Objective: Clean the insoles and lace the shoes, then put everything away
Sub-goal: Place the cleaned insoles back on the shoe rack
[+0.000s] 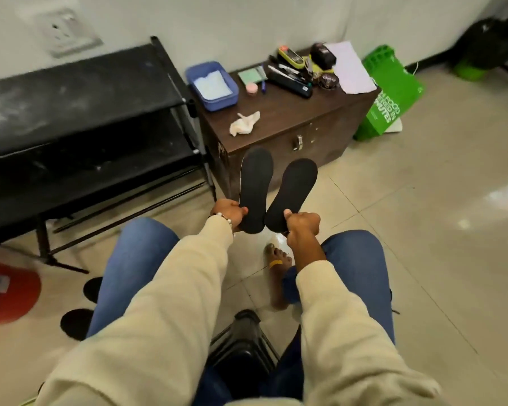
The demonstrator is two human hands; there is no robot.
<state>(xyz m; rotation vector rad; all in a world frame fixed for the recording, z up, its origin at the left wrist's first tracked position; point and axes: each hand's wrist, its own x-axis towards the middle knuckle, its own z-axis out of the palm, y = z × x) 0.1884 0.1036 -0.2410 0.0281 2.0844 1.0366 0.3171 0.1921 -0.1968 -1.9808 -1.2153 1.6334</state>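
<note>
Take the wooden chest (279,124) as your marker: left of it stands the black rack (79,118). In front of the chest, your left hand (229,212) pinches the heel of the left insole (255,189); just right, your right hand (302,222) grips the right insole (294,191), both held upright, heels nearly touching.
</note>
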